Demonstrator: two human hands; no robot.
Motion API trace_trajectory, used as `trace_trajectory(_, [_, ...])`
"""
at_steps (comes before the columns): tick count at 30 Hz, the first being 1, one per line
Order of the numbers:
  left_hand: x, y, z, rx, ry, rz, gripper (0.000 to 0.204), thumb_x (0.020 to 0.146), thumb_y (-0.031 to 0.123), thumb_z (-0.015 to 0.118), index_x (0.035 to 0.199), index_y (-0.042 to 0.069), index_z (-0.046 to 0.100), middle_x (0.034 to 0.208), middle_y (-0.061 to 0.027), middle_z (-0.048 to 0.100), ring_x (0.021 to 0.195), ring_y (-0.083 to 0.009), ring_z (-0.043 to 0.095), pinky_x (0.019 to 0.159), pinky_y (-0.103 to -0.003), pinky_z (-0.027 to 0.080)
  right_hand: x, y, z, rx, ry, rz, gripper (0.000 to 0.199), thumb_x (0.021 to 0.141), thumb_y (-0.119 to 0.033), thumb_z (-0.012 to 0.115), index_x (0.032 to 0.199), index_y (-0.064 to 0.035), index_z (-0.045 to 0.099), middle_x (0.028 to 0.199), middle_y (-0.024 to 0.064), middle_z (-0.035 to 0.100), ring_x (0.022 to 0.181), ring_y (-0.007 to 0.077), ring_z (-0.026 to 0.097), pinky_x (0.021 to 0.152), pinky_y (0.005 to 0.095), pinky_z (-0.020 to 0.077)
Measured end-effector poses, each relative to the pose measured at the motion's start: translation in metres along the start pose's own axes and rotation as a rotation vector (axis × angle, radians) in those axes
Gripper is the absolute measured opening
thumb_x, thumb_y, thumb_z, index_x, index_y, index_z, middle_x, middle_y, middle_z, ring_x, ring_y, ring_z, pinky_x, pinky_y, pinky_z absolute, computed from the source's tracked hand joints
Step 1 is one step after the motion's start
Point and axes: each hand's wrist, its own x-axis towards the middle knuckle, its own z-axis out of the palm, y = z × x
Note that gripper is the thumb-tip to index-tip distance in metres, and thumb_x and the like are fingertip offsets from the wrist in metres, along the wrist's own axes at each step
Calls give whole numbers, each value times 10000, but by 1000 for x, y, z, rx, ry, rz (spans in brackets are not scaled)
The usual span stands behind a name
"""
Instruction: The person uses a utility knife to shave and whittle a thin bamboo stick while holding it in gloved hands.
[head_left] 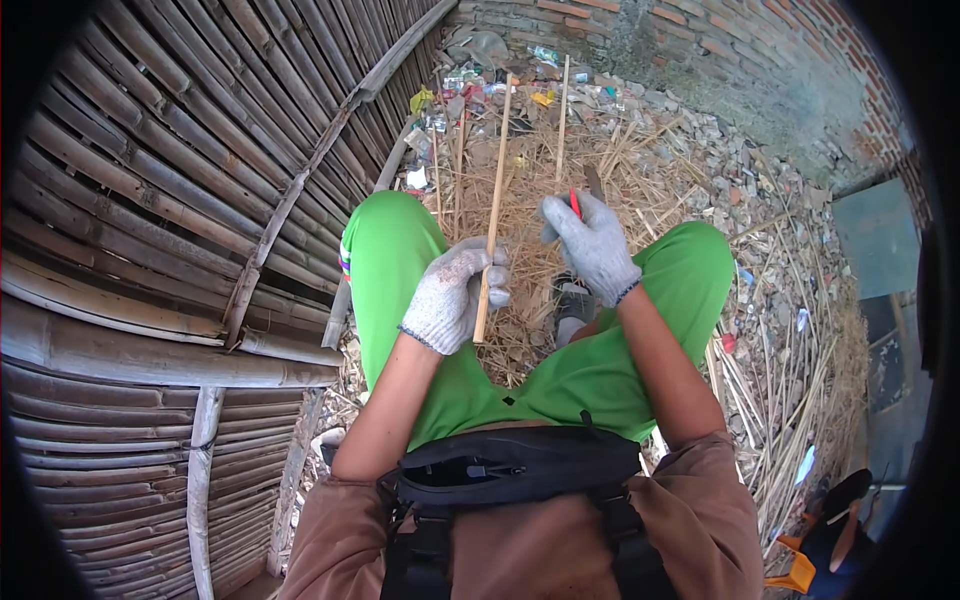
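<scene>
My left hand (452,295), in a grey knit glove, grips a thin bamboo strip (494,205) near its lower end; the strip points away from me over the ground. Just right of it my right hand (590,245), also gloved, is closed on a knife (585,195) with a red handle and a dark blade sticking up past the fingers. Both hands hover between my knees, which are in bright green trousers (400,260). A second thin strip (562,120) lies on the ground farther off.
A woven bamboo wall (170,250) fills the left side. Dry shavings and split bamboo strips (780,380) cover the ground, with litter (480,85) near a brick wall (700,40) at the back. A black waist bag (510,465) sits at my belly.
</scene>
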Motion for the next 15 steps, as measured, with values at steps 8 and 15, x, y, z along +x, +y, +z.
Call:
trace_trajectory(8, [-39,35,38,-89,-237,-77,493,1035,133,629,1465,-74,508,1100,-74,617,727,-83,521,544,-210,447,26,-46,20,331,-109,35,468,1064,-437,679,1255,-11,706,836,37,708,489,74,530,435,255,420])
trace_trajectory(15, [-69,33,57,395,-67,61,489,1081,219,597,1460,-86,551,929,-91,659,630,-117,568,508,-270,454,42,-71,0,113,-35,-107,434,1042,-425,717,1170,-11,714,759,-13,629,481,70,528,434,247,398])
